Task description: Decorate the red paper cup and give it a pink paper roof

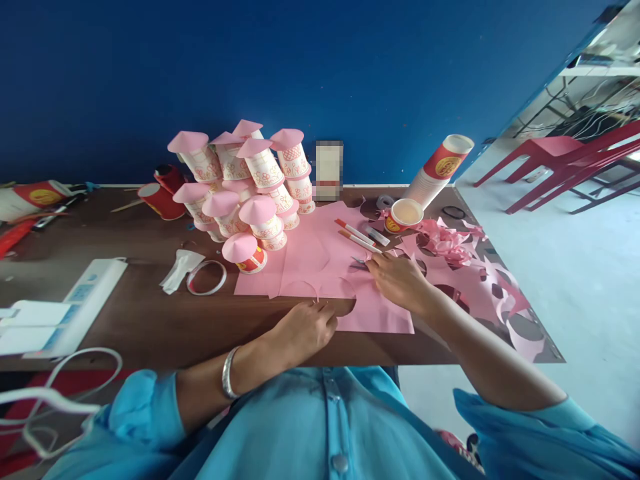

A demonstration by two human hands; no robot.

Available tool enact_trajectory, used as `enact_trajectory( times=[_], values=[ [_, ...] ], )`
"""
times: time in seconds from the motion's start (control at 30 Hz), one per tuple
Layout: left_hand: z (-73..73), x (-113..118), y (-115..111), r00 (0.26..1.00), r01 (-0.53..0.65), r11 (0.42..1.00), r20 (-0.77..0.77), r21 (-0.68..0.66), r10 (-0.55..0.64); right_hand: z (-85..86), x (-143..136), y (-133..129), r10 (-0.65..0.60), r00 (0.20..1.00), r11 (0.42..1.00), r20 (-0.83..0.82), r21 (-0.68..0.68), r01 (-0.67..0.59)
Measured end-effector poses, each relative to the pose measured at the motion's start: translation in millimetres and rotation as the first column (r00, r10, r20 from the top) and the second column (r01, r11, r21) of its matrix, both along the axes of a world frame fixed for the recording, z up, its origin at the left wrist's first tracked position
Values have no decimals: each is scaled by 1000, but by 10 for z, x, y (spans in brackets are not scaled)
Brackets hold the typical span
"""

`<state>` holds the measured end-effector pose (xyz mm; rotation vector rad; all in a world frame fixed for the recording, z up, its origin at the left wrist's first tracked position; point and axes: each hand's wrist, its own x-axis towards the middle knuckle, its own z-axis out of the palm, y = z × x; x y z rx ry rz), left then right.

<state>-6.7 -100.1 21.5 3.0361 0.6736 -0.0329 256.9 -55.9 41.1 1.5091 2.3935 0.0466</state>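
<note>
My left hand (307, 330) is at the near edge of the pink paper, its fingers pinched on a curved pink paper strip (306, 284). On the right, my right hand (397, 279) is closed around a small pair of scissors (358, 264), whose blades point left over the pink paper sheets (305, 257); the handles are hidden in the fingers. A rounded cut-out shows in the sheet between the hands. Beyond my right hand lie two orange-and-white markers (356, 233) and a glue stick (377, 235).
Decorated paper cups with pink cone roofs (257, 210) stand stacked behind. At the right are a leaning cup stack (433, 173), an upright cup (405, 213) and pink scraps (465, 280). A tape roll (207, 278) and a white power strip (93, 293) lie left.
</note>
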Motion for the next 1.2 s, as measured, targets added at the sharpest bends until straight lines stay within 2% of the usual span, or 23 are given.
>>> enact_trajectory(
  times=[0.13, 0.23, 0.37, 0.47, 0.53, 0.63, 0.77, 0.9, 1.0, 1.2],
  values=[
    [0, 38, 10, 999, 31, 999, -17, 30, -30, -54, -27, -6, -25, 1000, 1000, 9, 10, 25],
    [20, -17, 0, 999, 46, 997, -22, 63, -45, -57, -4, 4, -52, 999, 998, 4, 43, 52],
    [66, -145, -31, 998, 55, 997, -23, 54, -54, 18, -48, -13, -122, 991, 986, -59, 109, 128],
    [104, -209, -70, 997, 71, 997, 6, 38, -71, 106, -254, -32, -141, 977, 983, -163, 91, 157],
    [129, -224, -102, 994, 97, 995, 43, 33, -98, 149, -445, -27, -106, 971, 992, -214, 41, 117],
    [169, -230, -148, 990, 118, 993, 80, 30, -120, 163, -701, 6, -2, 977, 999, -212, -50, -9],
    [207, -267, -174, 992, 120, 992, 45, 40, -122, 110, -856, 46, 85, 980, 986, -179, -125, -108],
    [230, -351, -148, 990, 132, 988, 40, 84, -136, 52, -844, 44, 66, 982, 983, -178, -158, -94],
    [270, -430, -87, 988, 132, 985, 70, 115, -141, 40, -767, 17, 9, 985, 986, -170, -164, -37],
    [457, -662, 193, 982, 77, 977, 157, 201, -110, 140, -402, -34, -137, 976, 989, -170, -72, 126]
  ],
)
